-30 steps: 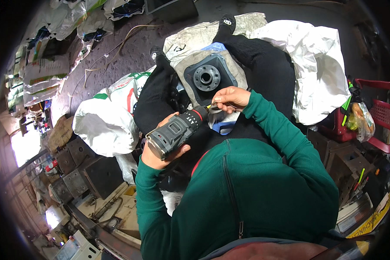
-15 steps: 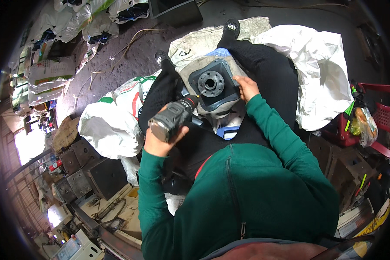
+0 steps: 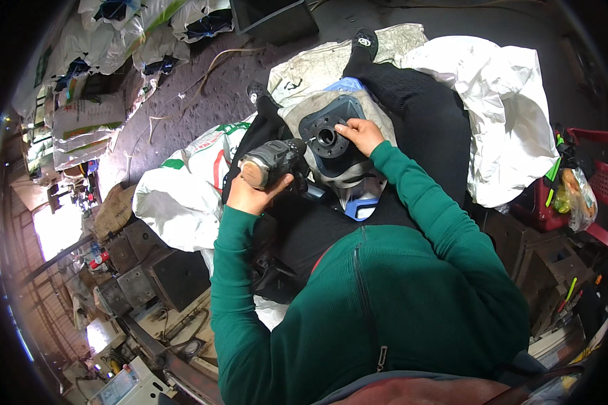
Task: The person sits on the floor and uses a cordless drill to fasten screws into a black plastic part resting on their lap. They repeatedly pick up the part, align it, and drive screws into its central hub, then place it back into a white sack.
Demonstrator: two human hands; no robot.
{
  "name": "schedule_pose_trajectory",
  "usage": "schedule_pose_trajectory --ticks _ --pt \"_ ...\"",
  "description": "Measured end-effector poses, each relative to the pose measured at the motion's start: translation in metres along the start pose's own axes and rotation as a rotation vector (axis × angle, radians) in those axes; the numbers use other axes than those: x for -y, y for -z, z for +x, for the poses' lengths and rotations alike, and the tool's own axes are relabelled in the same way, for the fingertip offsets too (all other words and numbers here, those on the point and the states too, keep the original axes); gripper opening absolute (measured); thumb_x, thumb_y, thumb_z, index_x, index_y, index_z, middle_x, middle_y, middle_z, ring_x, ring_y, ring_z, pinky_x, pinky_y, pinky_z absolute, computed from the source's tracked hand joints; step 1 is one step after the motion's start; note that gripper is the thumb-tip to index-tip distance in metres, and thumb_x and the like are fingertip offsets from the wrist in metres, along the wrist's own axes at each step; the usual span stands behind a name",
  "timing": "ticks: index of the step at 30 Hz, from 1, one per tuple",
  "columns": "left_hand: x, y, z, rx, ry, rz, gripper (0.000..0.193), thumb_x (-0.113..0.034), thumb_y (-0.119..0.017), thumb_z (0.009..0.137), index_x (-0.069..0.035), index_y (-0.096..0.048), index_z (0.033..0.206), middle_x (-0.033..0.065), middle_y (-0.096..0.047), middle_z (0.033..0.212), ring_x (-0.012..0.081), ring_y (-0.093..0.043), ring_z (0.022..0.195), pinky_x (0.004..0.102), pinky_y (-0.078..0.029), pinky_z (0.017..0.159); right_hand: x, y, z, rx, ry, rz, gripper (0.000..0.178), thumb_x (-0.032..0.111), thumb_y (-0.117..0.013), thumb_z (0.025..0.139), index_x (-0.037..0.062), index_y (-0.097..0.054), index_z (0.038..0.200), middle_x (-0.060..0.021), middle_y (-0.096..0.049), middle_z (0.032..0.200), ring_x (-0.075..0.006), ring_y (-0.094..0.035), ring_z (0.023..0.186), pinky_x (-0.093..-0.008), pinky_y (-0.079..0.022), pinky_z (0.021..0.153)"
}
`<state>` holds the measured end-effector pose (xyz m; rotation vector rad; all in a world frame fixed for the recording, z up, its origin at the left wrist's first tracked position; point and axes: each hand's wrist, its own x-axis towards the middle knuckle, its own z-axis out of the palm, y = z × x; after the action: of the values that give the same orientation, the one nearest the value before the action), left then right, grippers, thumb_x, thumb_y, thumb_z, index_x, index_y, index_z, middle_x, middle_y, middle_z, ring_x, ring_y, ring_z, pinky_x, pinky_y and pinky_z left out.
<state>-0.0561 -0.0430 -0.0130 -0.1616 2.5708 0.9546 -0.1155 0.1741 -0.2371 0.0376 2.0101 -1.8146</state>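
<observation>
My left hand (image 3: 248, 197) is closed round the handle of a dark cordless drill (image 3: 271, 162). The drill's front end points right and reaches the left side of a round metal hub (image 3: 325, 150) with a ring of holes and a raised centre tube. This hub sits on a square dark grey plate (image 3: 348, 108) with rounded corners. My right hand (image 3: 362, 136) comes from the right, thumb and fingers closed at the hub's centre tube. Under the plate lies a grey cloth (image 3: 380, 116) over a blue stool or stand (image 3: 361, 208) between my legs. The drill tip's exact contact is too small to tell.
White sacks (image 3: 175, 206) lie to my left and a white sheet (image 3: 503, 115) to my right. A red plastic chair (image 3: 600, 182) with a bag stands at the far right. Dark metal blocks (image 3: 179, 273) are at the lower left; a black bin (image 3: 273, 20) is at the top.
My right hand has moved left from the plate's edge to the hub's centre tube. The drill has swung more level and slightly up, still in my left hand. The view has shifted a little.
</observation>
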Motion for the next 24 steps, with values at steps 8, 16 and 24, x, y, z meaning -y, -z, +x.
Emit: schedule_pose_trajectory --ticks 8,16,24 --pt "-0.019 0.014 0.005 0.082 -0.053 0.119 0.046 -0.028 -0.076 0.076 -0.004 -0.059 0.110 0.0053 -0.064 0.084 0.0120 -0.057 0.064 0.0283 -0.047 0.057 0.003 -0.010 -0.016 -0.046 0.068 0.235 0.045 0.034 -0.065 0.085 0.0066 -0.041 0.058 0.0048 -0.032 0.053 -0.0055 -0.028 0.053 -0.0287 -0.026 0.047" --pt "-0.020 0.004 0.024 0.072 0.113 0.107 0.048 -0.023 -0.077 0.074 -0.002 -0.057 0.112 0.0077 -0.064 0.103 0.0168 -0.060 0.092 0.0310 -0.047 0.081 0.006 -0.011 -0.010 -0.074 0.043 0.272 0.039 0.028 -0.061 0.089 0.0084 -0.043 0.061 0.0082 -0.032 0.059 -0.0033 -0.028 0.056 -0.0254 -0.026 0.049" --pt "-0.006 0.002 0.036 0.048 -0.005 -0.045 0.048 -0.027 -0.078 0.074 -0.001 -0.059 0.110 0.0061 -0.065 0.097 0.0147 -0.061 0.083 0.0290 -0.048 0.074 0.007 -0.017 -0.013 -0.130 0.034 0.296 0.041 0.029 -0.065 0.086 0.0066 -0.043 0.059 0.0047 -0.034 0.053 -0.0048 -0.028 0.051 -0.0284 -0.026 0.045"
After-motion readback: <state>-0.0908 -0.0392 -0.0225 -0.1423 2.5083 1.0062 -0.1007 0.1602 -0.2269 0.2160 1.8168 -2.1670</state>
